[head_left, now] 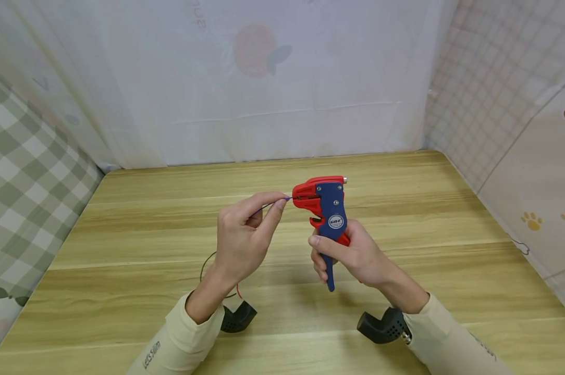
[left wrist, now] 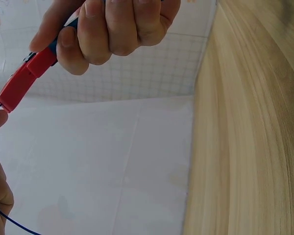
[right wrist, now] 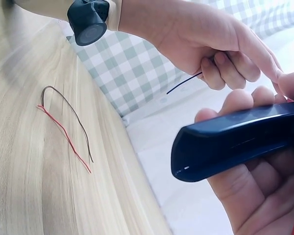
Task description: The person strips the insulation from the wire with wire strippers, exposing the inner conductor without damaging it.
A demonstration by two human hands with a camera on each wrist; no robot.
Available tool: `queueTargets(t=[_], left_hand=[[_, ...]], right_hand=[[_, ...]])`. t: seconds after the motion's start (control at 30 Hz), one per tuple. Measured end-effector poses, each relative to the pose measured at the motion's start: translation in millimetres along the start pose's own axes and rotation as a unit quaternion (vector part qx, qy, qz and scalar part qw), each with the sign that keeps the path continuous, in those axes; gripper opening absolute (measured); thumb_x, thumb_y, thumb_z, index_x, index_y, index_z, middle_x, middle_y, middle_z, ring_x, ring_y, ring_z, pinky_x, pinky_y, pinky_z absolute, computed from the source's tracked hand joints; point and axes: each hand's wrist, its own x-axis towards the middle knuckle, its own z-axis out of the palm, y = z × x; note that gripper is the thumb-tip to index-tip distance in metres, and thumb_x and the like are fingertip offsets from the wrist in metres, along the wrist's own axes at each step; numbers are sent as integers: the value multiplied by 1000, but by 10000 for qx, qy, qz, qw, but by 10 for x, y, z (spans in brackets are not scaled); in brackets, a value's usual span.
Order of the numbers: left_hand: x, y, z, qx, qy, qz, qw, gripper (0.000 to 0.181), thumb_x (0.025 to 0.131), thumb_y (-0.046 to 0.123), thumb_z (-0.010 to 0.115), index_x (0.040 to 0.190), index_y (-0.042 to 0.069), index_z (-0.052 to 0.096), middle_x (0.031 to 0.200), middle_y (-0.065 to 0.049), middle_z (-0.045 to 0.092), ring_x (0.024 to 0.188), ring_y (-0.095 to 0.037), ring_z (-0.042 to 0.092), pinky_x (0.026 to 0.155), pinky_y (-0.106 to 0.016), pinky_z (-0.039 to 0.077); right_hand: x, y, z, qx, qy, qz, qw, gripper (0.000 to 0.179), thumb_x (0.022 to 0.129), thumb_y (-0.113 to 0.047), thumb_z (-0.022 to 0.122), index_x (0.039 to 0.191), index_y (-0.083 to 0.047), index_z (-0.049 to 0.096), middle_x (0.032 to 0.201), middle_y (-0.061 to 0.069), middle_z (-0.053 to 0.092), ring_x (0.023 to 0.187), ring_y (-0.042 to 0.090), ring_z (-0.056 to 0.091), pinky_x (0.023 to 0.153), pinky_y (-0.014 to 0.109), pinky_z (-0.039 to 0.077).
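My right hand [head_left: 355, 253] grips the handles of red and blue wire strippers [head_left: 330, 208], held upright above the table with the red nose turned left. Between thumb and forefinger, my left hand [head_left: 242, 237] pinches a thin blue wire [right wrist: 183, 83]. The wire's front end enters the slot in the strippers' nose, and the left fingertips are right beside that nose. Its other end sticks out past the curled fingers in the right wrist view. In the left wrist view the strippers' red head [left wrist: 20, 85] meets the wire at the left fingertips.
A red wire [right wrist: 64, 133] and a dark brown wire [right wrist: 72, 110] lie on the wood-grain table [head_left: 137, 224], near the left forearm. Pale printed sheeting [head_left: 282, 104] rises behind the table. Checked cloth [head_left: 29, 151] hangs at the left. Black wrist devices [head_left: 237, 316] sit under both sleeves.
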Motion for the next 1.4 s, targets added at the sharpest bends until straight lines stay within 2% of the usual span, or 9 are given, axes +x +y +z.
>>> queueTargets(t=[0.2, 0.5, 0.73, 0.9, 1.13, 1.4], left_hand=[[3, 6, 1, -50, 19, 24, 10000, 9, 95, 2, 74, 101, 0, 80, 54, 1, 32, 50, -6, 24, 49, -22, 18], [-6, 1, 8, -67, 65, 36, 9999, 8, 95, 1, 75, 99, 0, 80, 53, 0, 33, 50, -6, 25, 48, -21, 18], [-9, 2, 8, -43, 101, 61, 9999, 7, 94, 1, 75, 98, 0, 81, 53, 0, 33, 50, -5, 25, 48, -21, 19], [-11, -1, 12, -31, 112, 74, 9999, 7, 94, 1, 75, 98, 0, 81, 53, 1, 34, 49, -6, 25, 47, -22, 19], [-17, 3, 10, -42, 107, 81, 9999, 7, 94, 1, 76, 98, 0, 81, 53, 1, 34, 49, -6, 25, 48, -21, 19], [-23, -8, 15, -37, 66, 92, 9999, 8, 94, 0, 75, 99, 0, 81, 53, 1, 34, 50, -5, 25, 48, -21, 19]], right_hand=[[-1, 2, 6, -88, 25, -74, 9999, 15, 109, -4, 48, 101, 8, 49, 68, 11, 59, 56, 24, 62, 57, 40, 59], [2, -8, 15, -90, 51, -31, 9999, 14, 109, -4, 49, 97, 4, 52, 67, 8, 58, 55, 23, 61, 56, 40, 59], [-1, -7, 19, -273, 170, 100, 9994, 20, 109, -5, 48, 97, 12, 48, 66, 8, 58, 54, 23, 61, 55, 40, 58], [-4, 3, 20, -336, 143, 19, 9993, 15, 109, -3, 47, 96, 4, 51, 65, 10, 56, 53, 24, 61, 54, 41, 57], [-7, 4, 34, -326, 246, 56, 9991, 16, 109, -4, 48, 97, 7, 49, 65, 9, 56, 53, 23, 61, 54, 40, 57], [-10, -1, 56, -335, 634, 260, 9971, 17, 109, -8, 49, 93, -3, 50, 59, 5, 52, 46, 22, 54, 45, 37, 49]])
